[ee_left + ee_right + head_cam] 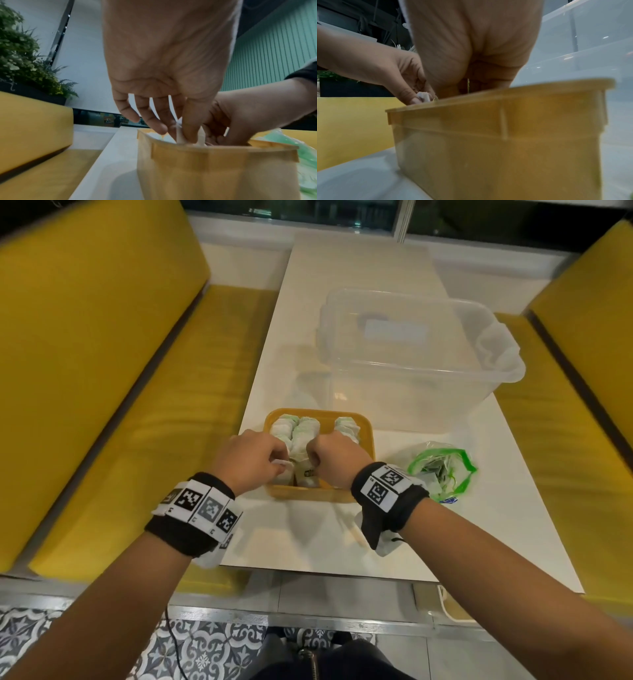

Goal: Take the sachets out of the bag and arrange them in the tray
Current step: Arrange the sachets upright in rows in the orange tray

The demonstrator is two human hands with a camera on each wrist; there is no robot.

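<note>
A yellow tray (367,436) stands on the white table and holds rows of white-and-green sachets (306,429). Both hands reach into its near end. My left hand (282,463) pinches a white sachet (180,135) between thumb and fingers, just above the tray's rim (223,148). My right hand (313,462) is curled knuckles-up over the middle row, fingers down among the sachets; the tray wall (488,148) hides its fingertips in the right wrist view. The clear bag with a green zip (442,470) lies open to the tray's right, with a few sachets inside.
A large clear plastic tub (411,395) stands behind the tray, a thin bag draped over its right rim. Yellow benches (85,371) flank the table on both sides. The table's near edge (342,571) runs just below my wrists.
</note>
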